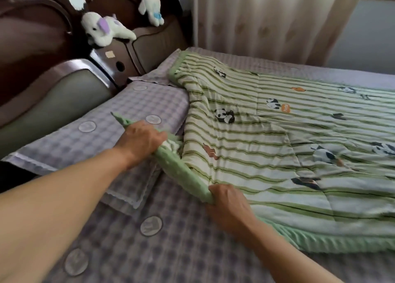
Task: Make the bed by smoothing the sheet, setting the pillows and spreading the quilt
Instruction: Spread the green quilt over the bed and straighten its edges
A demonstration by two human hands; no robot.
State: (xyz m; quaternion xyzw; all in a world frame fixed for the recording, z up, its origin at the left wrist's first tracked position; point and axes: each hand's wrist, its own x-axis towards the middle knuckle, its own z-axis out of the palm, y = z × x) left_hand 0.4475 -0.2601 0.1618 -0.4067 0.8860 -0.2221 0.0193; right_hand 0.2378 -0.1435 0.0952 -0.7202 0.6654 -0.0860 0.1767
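A green-striped quilt with panda prints (267, 137) lies rumpled across the right half of the frame, on the lilac checked sheet (181, 250). Its plain green border is bunched into a roll at centre. The left hand (140, 140) has its fingers clenched around that border near the lilac checked pillow (119, 120); the right hand (229, 203) grasps it lower down, fingers curled under.

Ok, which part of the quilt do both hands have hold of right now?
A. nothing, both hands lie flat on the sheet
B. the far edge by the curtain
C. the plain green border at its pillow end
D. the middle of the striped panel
C: the left hand and right hand each grip the quilt by its bunched green border, beside the checked pillow.
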